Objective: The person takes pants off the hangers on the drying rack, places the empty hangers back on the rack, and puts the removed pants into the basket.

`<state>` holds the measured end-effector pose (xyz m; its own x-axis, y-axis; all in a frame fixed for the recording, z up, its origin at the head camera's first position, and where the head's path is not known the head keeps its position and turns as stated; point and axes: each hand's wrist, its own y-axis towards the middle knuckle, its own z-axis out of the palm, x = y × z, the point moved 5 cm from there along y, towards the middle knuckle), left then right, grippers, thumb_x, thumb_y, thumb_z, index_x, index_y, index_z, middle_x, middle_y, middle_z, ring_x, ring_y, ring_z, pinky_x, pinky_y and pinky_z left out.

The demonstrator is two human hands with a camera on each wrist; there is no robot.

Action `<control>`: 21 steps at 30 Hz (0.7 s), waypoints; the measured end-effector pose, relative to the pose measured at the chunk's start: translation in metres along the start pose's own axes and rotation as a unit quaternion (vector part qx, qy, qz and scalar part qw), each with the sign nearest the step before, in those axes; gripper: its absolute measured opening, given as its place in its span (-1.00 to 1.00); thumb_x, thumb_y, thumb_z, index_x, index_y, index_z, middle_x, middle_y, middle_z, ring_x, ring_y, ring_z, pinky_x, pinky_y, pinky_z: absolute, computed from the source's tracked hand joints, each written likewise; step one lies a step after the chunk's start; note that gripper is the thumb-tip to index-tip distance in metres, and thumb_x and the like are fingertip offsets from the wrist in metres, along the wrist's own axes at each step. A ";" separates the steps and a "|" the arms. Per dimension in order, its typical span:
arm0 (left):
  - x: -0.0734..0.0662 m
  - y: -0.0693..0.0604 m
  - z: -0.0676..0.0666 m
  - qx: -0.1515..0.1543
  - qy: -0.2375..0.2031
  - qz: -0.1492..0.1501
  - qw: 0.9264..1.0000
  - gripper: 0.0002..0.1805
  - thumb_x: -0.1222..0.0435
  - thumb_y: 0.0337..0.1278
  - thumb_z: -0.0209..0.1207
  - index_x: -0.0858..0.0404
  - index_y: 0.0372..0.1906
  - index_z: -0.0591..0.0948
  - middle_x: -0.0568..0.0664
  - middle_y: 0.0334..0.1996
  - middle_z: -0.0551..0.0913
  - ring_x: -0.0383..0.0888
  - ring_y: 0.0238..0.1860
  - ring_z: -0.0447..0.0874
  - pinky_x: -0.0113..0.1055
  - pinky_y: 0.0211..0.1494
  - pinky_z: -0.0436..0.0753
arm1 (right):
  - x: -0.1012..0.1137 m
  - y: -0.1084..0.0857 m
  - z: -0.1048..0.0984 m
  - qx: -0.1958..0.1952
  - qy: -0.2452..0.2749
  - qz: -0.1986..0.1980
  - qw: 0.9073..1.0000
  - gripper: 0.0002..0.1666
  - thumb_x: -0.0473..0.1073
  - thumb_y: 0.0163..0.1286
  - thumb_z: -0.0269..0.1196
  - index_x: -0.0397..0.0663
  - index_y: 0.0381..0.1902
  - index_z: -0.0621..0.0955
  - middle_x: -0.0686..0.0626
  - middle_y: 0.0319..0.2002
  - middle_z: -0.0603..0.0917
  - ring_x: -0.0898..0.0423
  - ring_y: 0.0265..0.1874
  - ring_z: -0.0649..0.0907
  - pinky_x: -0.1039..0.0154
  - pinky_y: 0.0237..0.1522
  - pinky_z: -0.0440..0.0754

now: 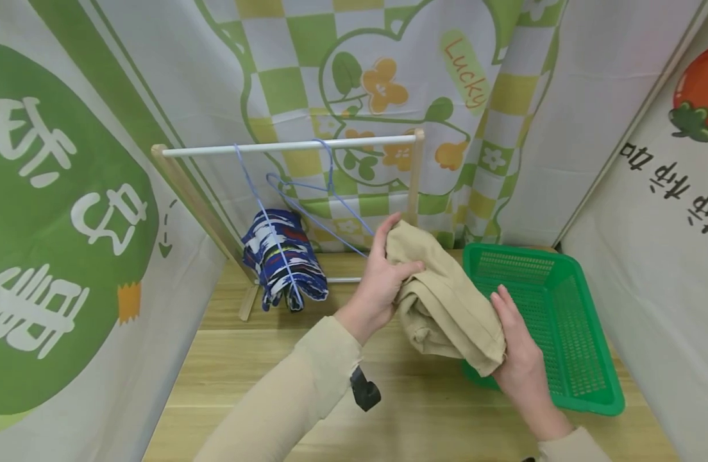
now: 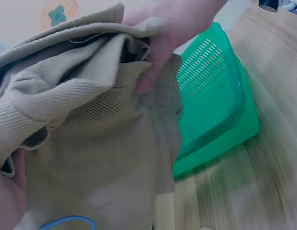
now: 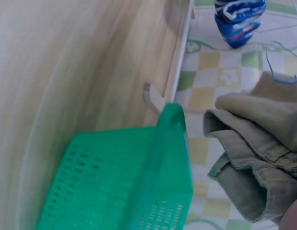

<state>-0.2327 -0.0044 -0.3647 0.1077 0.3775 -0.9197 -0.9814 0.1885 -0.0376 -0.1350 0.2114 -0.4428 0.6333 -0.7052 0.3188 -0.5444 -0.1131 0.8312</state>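
Between my two hands is a folded beige twill garment [image 1: 455, 292], held above the table. My left hand [image 1: 383, 282] grips its upper left end, the thumb lying over the cloth. At its lower right end my right hand [image 1: 521, 359] holds the edge; the left wrist view shows that thumb pressing on the fabric. Several layers and open folded edges of the garment [image 3: 263, 158] show in the right wrist view. The fingers under the cloth are hidden.
A green perforated basket [image 1: 579, 346] stands on the wooden table [image 1: 238, 372] at right. Behind is a rack with a white rail [image 1: 285, 147]. A blue patterned garment [image 1: 299, 247] hangs there on one hanger; a bare blue hanger [image 1: 332, 163] hangs beside it. Printed curtains surround the table.
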 end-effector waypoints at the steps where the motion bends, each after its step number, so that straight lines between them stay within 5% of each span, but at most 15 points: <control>1: 0.000 0.000 0.000 0.001 0.000 -0.002 1.000 0.05 0.70 0.04 0.21 -0.36 0.45 0.30 0.06 0.30 0.40 0.01 0.10 0.59 -0.24 -0.07 0.76 | -0.002 0.002 -0.002 -0.001 -0.003 0.004 1.000 -0.37 0.08 0.68 -0.04 -0.34 0.37 0.45 -0.34 0.35 0.52 0.26 0.44 0.39 0.54 0.38 0.33; 8: 0.003 0.003 0.000 -0.013 -0.006 -0.023 1.000 0.06 0.73 0.04 0.19 -0.30 0.48 0.29 0.12 0.24 0.46 0.02 0.05 0.65 -0.16 -0.02 0.78 | -0.014 0.021 -0.019 -0.002 0.002 0.006 1.000 -0.43 0.11 0.65 0.02 -0.25 0.24 0.62 -0.25 0.05 0.70 0.36 0.22 0.55 0.63 0.27 0.39; 13: 0.006 0.008 0.002 -0.015 0.009 -0.039 0.999 0.05 0.70 0.10 0.20 -0.36 0.47 0.26 0.05 0.28 0.45 0.00 0.13 0.62 -0.15 0.05 0.76 | -0.022 0.039 -0.032 0.006 -0.006 -0.007 1.000 -0.44 0.10 0.65 0.02 -0.23 0.19 0.65 -0.25 0.02 0.70 0.32 0.20 0.57 0.62 0.28 0.40; 21: 0.016 0.020 0.013 -0.008 0.063 -0.051 0.997 0.16 0.62 0.15 0.25 -0.38 0.58 -0.01 0.02 0.51 0.21 -0.01 0.32 0.46 -0.14 0.27 0.62 | -0.028 0.061 -0.053 -0.049 -0.034 -0.040 0.997 -0.53 0.01 0.60 0.07 -0.23 0.05 0.72 -0.29 -0.02 0.73 -0.11 0.12 0.70 0.45 0.36 0.45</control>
<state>-0.2485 0.0170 -0.3757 0.1874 0.2392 -0.9527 -0.9687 0.2056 -0.1389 -0.1570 0.2613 -0.3772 0.6323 -0.7426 0.2209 -0.4352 -0.1045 0.8943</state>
